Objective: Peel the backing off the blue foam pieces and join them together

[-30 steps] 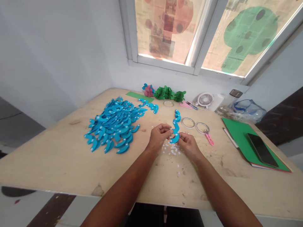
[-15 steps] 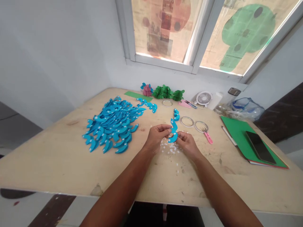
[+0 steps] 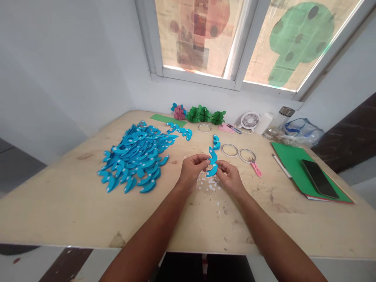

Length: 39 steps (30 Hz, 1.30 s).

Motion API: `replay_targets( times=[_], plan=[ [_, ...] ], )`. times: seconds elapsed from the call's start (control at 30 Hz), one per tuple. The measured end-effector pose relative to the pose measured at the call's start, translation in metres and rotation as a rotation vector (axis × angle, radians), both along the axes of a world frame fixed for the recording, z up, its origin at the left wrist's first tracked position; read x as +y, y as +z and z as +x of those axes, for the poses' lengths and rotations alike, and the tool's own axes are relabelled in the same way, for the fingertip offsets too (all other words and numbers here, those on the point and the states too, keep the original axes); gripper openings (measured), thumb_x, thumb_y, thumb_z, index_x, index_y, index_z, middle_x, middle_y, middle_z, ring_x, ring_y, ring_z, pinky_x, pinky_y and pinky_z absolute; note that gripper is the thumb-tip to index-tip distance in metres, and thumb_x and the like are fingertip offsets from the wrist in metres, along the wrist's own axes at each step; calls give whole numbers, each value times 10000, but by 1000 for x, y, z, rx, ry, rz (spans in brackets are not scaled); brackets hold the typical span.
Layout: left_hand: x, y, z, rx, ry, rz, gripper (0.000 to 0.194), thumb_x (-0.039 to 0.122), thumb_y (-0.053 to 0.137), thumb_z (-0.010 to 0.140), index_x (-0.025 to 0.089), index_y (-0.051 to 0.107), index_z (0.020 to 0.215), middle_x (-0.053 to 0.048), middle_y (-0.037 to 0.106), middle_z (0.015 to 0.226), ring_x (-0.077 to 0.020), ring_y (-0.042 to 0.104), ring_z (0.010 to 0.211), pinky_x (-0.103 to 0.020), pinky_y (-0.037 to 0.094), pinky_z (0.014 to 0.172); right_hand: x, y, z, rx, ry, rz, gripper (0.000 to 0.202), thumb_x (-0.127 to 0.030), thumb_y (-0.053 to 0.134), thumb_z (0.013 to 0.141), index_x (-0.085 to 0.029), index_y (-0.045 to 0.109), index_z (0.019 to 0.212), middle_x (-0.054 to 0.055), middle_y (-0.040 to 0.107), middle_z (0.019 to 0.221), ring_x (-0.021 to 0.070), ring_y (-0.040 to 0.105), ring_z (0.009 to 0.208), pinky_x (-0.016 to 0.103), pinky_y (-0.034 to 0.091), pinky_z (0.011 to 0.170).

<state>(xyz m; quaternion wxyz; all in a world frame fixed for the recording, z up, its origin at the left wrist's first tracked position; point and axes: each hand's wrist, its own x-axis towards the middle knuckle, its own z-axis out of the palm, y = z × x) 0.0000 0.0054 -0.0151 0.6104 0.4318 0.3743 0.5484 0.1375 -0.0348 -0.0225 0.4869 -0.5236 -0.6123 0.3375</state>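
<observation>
Between my hands, above the table, is a curved blue paper cutout (image 3: pixel 212 170) with small white squares on it. My left hand (image 3: pixel 194 167) pinches its left side with thumb and forefinger. The fingers of my right hand (image 3: pixel 230 174) close on its lower right edge. Small white paper bits (image 3: pixel 210 185) lie scattered on the table below the hands. Just beyond the held piece lies another blue curved cutout (image 3: pixel 216 142). To the left spreads a large heap of similar blue cutouts (image 3: pixel 138 154), many with white squares.
Rolls of tape (image 3: pixel 229 150) and pink-handled snips (image 3: pixel 256 168) lie to the right. A phone (image 3: pixel 320 178) rests on a green folder (image 3: pixel 289 160). Along the back stand green paper shapes (image 3: pixel 203 113), a small fan (image 3: pixel 249 121) and a bottle (image 3: pixel 282 117).
The camera view has shifted slightly, so everything sits a little further left. Both hands keep their pinch on the blue cutout, with hardly any other movement.
</observation>
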Motion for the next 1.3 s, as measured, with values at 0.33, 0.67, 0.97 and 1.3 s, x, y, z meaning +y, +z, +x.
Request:
replay_targets(
  times=[0.33, 0.67, 0.97, 1.3],
  plan=[
    [-5, 6, 2, 89, 52, 63, 149, 193, 701, 558, 148, 701, 700, 4, 642, 608, -80, 496, 488, -213, 417, 504, -1, 2, 2, -17, -26, 29, 258, -350, 511, 798, -157, 666, 870, 28, 624, 703, 167, 555, 681, 266, 421, 636],
    [-9, 9, 2, 113, 16, 88, 150, 205, 697, 582, 153, 699, 722, -11, 666, 687, -84, 517, 520, -218, 438, 537, -1, 4, 0, 225, -41, -138, 243, -371, 605, 719, -149, 655, 806, 5, 593, 605, 127, 514, 529, 243, 399, 520],
    [-3, 2, -4, 58, -177, 121, 284, 234, 717, 602, 169, 679, 875, -15, 653, 714, -127, 579, 642, -228, 451, 563, 2, 5, 3, 380, 5, -166, 207, -349, 641, 684, -150, 662, 735, 3, 598, 611, 104, 499, 545, 226, 391, 544],
    [-3, 5, -7, 79, -207, 146, 239, 256, 713, 611, 160, 680, 827, -29, 657, 747, -137, 584, 668, -238, 455, 589, 0, 6, 3, 418, 36, -189, 216, -357, 650, 673, -149, 653, 733, 7, 593, 617, 110, 493, 556, 234, 393, 563]
  ],
)
